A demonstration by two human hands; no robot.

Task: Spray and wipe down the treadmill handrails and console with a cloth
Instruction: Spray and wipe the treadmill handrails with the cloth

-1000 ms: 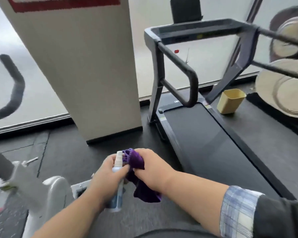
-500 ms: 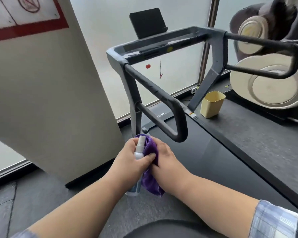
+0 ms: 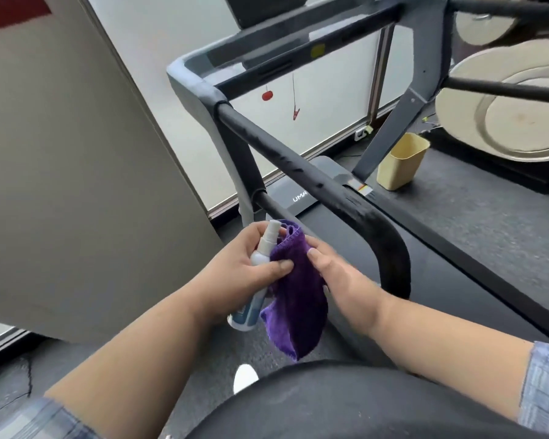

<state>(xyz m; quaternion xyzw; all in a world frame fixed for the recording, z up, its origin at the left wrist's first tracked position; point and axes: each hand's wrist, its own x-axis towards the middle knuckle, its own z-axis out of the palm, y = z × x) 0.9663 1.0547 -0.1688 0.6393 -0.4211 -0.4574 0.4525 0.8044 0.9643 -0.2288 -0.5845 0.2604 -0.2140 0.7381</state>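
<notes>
Out past my left fingers, far to the left, a broad beige panel [image 3: 76, 153] leans across the view, with a red strip at its top corner. My left hand [image 3: 238, 274] is wrapped around the small spray bottle [image 3: 257, 274]: the fingers curl behind it and my thumb [image 3: 274, 266] presses across its front, also pinning the edge of the purple cloth [image 3: 293, 286] against it. The bottle's white nozzle sticks up above my fingers, and its blue-and-white base juts out under my palm.

The cloth hangs between my two hands, touching both, its loose end drooping below my wrists. My right hand [image 3: 336, 274] takes it from the other side, thumb on the front and fingers tucked behind the fabric, so the cloth is pinched there too.

Just beyond my right fingers curves the near end of the black treadmill handrail [image 3: 330, 191], close to my knuckles but not touching them. It rises away from my hands up to the grey console [image 3: 267, 55]. Under and right of my right hand runs the dark treadmill belt [image 3: 457, 280]. Well beyond my fingers to the right, a yellow bin [image 3: 400, 163] stands on the floor beside the treadmill.
</notes>
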